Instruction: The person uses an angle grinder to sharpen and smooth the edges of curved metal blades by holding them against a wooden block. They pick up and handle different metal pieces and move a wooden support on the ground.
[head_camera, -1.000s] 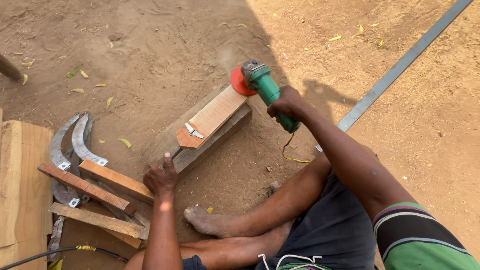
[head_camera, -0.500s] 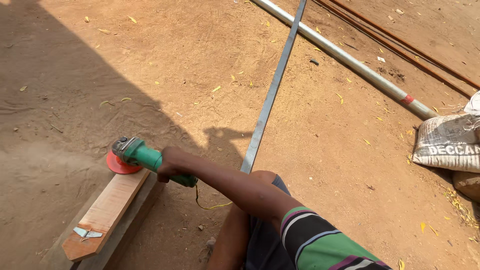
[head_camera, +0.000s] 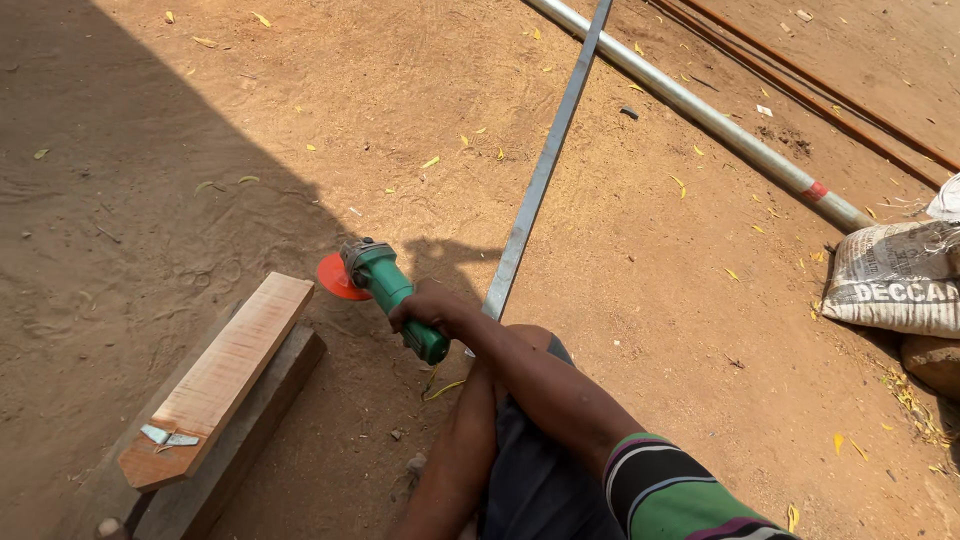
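Head camera view looking down at sandy ground, half in shade; the person's right hand (head_camera: 425, 308) is wrapping its fingers closed around the body of a green angle grinder (head_camera: 392, 292); the grinder's long axis is running from lower right to upper left, with its orange disc (head_camera: 335, 279) leading at the upper-left end, sitting low over the dirt just beside the far end of a wooden plank (head_camera: 215, 378); disc and plank appear slightly apart, though contact is hard to judge; the plank is lying on a darker timber block (head_camera: 262, 418), pointing the same diagonal way, with a small metal piece (head_camera: 165, 436) near its pointed near end; a yellow cord (head_camera: 440, 385) is trailing under the grinder's tail; a flat steel bar (head_camera: 540, 175) and a grey pipe with a red band (head_camera: 720, 125) are stretching across the ground; a pale woven sack with dark lettering (head_camera: 895, 290) is lying at the right edge, cut off; the left hand is out of frame.
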